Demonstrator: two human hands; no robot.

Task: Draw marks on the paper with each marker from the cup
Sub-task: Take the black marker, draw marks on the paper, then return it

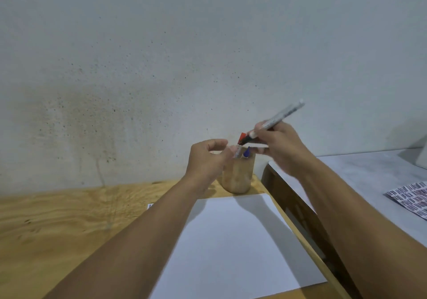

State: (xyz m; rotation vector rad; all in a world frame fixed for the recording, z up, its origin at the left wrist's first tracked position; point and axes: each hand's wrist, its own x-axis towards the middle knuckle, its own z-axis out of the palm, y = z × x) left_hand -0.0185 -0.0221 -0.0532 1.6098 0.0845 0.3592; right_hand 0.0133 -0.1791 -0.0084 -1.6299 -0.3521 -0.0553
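A wooden cup [238, 176] stands at the far edge of a white sheet of paper [233, 243] on the plywood table. Two markers stick out of the cup, one white-grey [237, 152] and one with a blue cap [246, 152]. My right hand [279, 150] holds a grey marker [277, 120] tilted above the cup, its dark tip pointing down-left at a red cap [242, 137]. My left hand [208, 160] hovers just left of the cup's rim, fingers curled and close to the red cap. Whether the fingers touch the cap is unclear. The paper looks blank.
The plywood table [69, 224] meets a stained grey wall behind the cup. To the right stands a grey table [360, 174] with a printed striped sheet [411, 198]. A dark gap runs between the two tables. A small white label [150, 206] peeks out left of my forearm.
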